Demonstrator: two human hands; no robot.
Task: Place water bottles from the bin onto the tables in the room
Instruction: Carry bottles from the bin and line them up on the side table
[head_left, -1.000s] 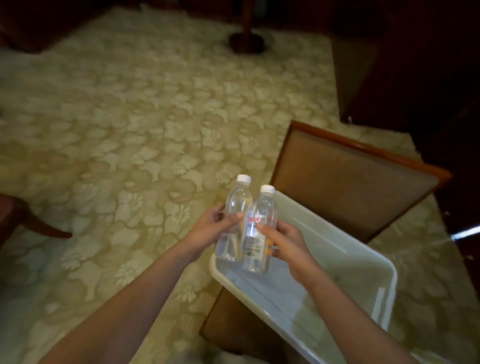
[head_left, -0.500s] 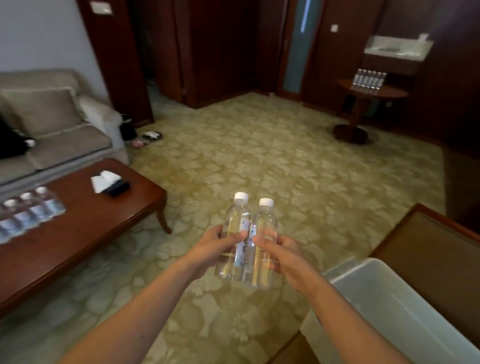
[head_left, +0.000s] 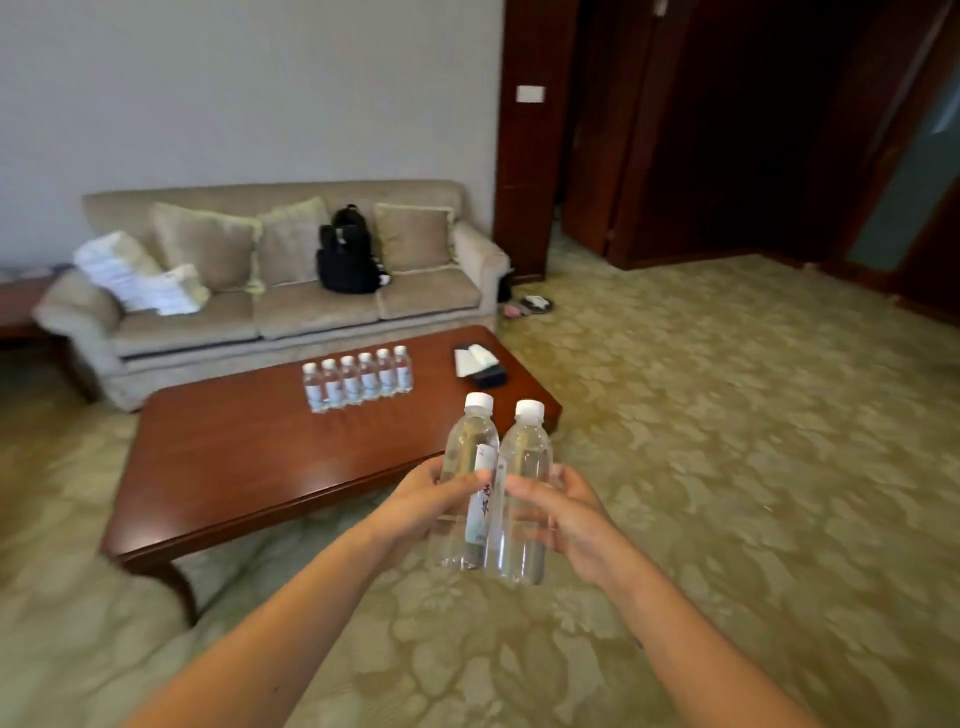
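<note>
Two clear water bottles with white caps stand upright side by side in front of me. My left hand (head_left: 418, 499) grips the left bottle (head_left: 470, 457). My right hand (head_left: 569, 512) grips the right bottle (head_left: 524, 467). The two bottles touch each other. Ahead and to the left is a low wooden coffee table (head_left: 249, 467). A row of several water bottles (head_left: 358, 382) stands on its far side. The bin is out of view.
A tissue box (head_left: 480, 364) lies at the table's right end. Behind the table is a beige sofa (head_left: 291, 306) with cushions, a black backpack (head_left: 348, 254) and folded white linen (head_left: 140, 275). Patterned carpet (head_left: 727, 441) spreads to the right. Dark wooden doors fill the back right.
My view has swung left from the bin and chair to the coffee table and sofa. Both hands still hold the two bottles together in front of me.
</note>
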